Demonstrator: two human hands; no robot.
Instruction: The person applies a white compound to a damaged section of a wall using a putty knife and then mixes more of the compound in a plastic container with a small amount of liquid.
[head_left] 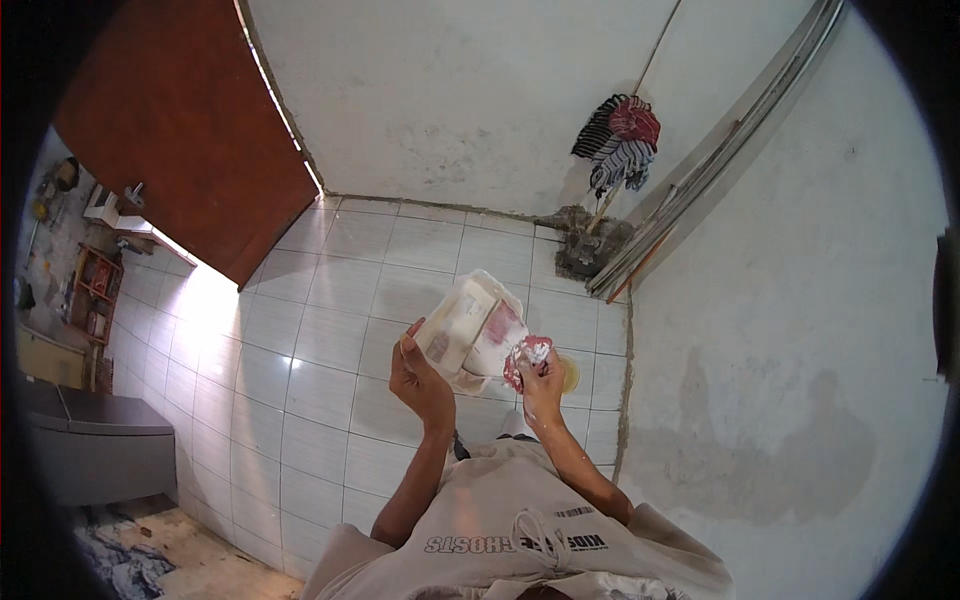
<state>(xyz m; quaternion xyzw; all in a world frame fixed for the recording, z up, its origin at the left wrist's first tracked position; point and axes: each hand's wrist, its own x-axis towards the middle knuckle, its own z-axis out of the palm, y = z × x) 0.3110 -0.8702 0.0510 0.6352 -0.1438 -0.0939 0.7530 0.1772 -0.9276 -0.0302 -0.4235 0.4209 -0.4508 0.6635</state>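
In front of me, a shallow white plastic tray point(466, 366) is tilted, with a ridge across its middle and a pink stain on one side. My left hand point(420, 385) grips its left edge between thumb and fingers. A crumpled red cloth point(512, 372) smeared with white is pinched in my right hand point(543, 385), over the tray's right end. White specks dot that hand and wrist. Just beyond my right hand, partly hidden by it, a round yellowish container point(570, 374) shows; its contents cannot be made out.
Pale tiles point(320, 390) cover the floor. A brown door point(190, 130) stands at the far left. Long poles point(720, 150) lean in the right corner beside a mop point(622, 140) with striped cloth. A grey box-like piece point(110, 445) and small shelf point(95, 290) are at left.
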